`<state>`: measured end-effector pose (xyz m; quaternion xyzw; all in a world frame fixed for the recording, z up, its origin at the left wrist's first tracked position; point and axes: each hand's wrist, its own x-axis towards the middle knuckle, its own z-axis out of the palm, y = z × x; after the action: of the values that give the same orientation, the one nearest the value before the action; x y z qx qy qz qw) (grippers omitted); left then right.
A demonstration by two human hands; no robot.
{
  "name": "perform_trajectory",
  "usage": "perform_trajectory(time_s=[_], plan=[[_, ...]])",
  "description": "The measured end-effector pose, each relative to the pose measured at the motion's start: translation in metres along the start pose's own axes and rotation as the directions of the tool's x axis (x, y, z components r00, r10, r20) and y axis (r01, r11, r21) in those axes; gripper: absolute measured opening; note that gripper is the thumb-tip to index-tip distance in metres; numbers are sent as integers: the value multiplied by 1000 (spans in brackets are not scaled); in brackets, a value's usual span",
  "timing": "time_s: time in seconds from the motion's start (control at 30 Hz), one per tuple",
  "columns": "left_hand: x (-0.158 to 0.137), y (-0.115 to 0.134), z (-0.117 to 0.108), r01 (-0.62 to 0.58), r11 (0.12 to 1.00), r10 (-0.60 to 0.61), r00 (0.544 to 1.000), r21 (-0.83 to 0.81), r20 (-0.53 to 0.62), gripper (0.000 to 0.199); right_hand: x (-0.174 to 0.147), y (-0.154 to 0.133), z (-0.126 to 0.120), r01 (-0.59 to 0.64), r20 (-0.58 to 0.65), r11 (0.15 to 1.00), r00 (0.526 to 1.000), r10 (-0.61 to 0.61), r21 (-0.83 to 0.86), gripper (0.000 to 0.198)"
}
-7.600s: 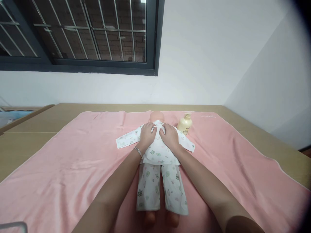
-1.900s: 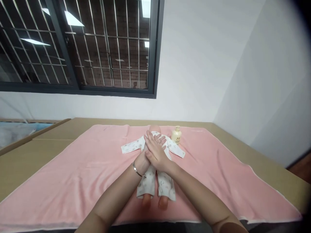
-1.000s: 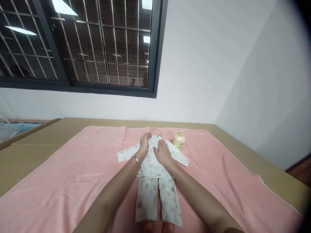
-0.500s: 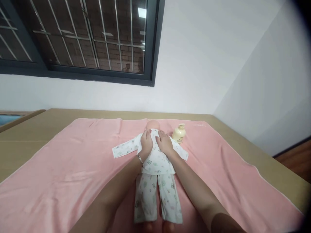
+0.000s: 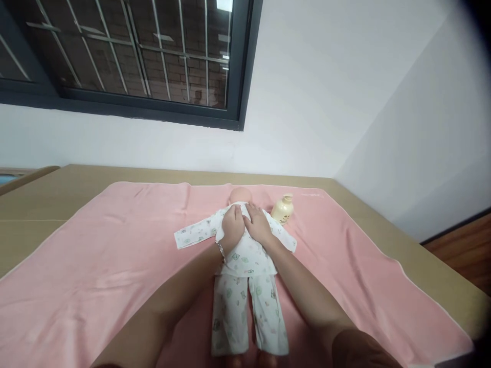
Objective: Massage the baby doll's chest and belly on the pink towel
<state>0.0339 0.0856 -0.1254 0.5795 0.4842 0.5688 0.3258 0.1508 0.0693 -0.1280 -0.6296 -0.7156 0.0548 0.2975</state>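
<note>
Resting both hands on the upper body of a doll (image 5: 247,266), which lies stretched out on a pink blanket (image 5: 95,245), its head away from me, its feet toward me and partly cut off by the lower edge of view. My left hand (image 5: 232,225) lies on the near-left side of the shirt (image 5: 241,258), just below the neckline; its fingers sit close together, laid on the cloth rather than gripping. How far their tips curl, I cannot tell. My right hand (image 5: 258,225) mirrors it, palm down, fingers extended and nearly together, thumb angled out toward the other hand. The two meet or almost meet over the middle; contact between them unclear.

Shirt white with small prints, long sleeves spread to either side. Matching trousers (image 5: 230,317) below, legs slightly apart. A silvery bracelet (image 5: 220,252) circles my left wrist.

Pale yellow bottle (image 5: 283,210) stands on the blanket to the right, just beside the doll's shoulder and sleeve; its dark lettering is too small to read. Blanket covers much of a wooden tabletop (image 5: 387,235). White wall (image 5: 307,102) behind, dark-framed barred window (image 5: 153,56) at upper left.
</note>
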Motion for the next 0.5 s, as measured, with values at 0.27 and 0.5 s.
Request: perform_trajectory(time_s=[0.27,0.5], plan=[[9,3,-2,-1,999,4,998,-49,69,23,-19,-14,0,-47,-89,990,995,36,-130,54],[18,-4,-6,-70,998,70,993,-3,91,24,-12,-3,-9,112,-98,991,990,-106,68,39]])
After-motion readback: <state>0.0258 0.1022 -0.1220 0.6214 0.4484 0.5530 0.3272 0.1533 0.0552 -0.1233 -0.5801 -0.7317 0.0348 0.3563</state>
